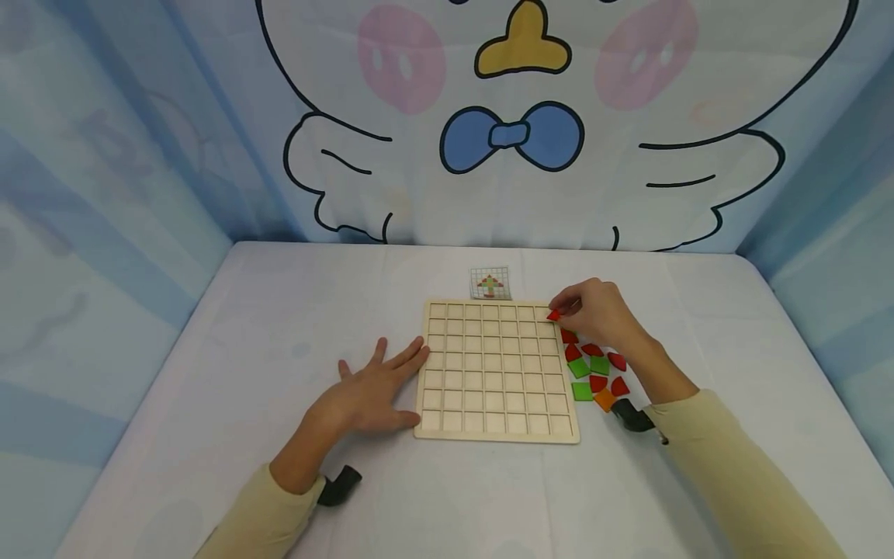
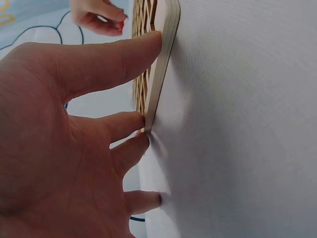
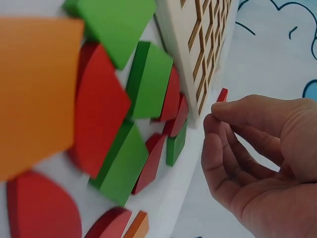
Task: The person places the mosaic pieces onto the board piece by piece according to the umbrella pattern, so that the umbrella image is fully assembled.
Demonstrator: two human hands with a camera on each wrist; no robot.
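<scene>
A wooden grid board [image 1: 497, 438] with square compartments lies on the white table. My left hand [image 1: 370, 396] spreads its fingers along the board's left edge; in the left wrist view the thumb touches the board's side [image 2: 166, 59]. Over the board's far right corner, my right hand [image 1: 601, 314] pinches a small red piece [image 1: 554, 315] between thumb and fingertips. The right wrist view shows that red piece [image 3: 222, 95] jutting out past the thumb, most of it hidden by the fingers.
Beside the board's right edge lie several loose red, green [image 1: 583, 391] and orange [image 1: 604, 399] pieces. A small pattern card [image 1: 490, 283] with a colored design on a grid sits behind the board. A cartoon-printed curtain [image 1: 419, 194] stands behind the table.
</scene>
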